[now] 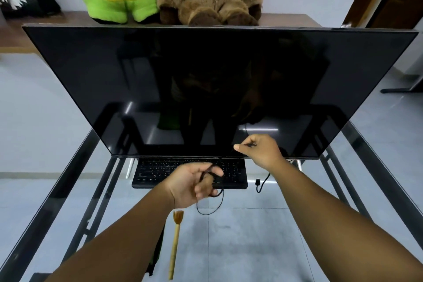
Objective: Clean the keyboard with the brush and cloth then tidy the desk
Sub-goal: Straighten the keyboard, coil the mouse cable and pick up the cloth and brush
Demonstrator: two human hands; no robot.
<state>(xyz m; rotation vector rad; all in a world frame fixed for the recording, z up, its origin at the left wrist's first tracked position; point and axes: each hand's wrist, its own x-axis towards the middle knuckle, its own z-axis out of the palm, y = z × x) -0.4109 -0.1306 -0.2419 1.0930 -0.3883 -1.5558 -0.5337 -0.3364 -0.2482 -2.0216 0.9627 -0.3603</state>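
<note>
Cable [211,209] pinched by both hands — left hand [194,184] near, right hand [258,151] farther right; brush [175,242] nearer, lengthwise near-far.

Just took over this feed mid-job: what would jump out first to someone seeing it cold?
The big dark monitor fills the middle of the glass desk, with the black keyboard at its foot. Both hands work a thin black cable: left hand over the keyboard, right hand by the screen's lower edge. A wooden brush lies near the front.
</note>
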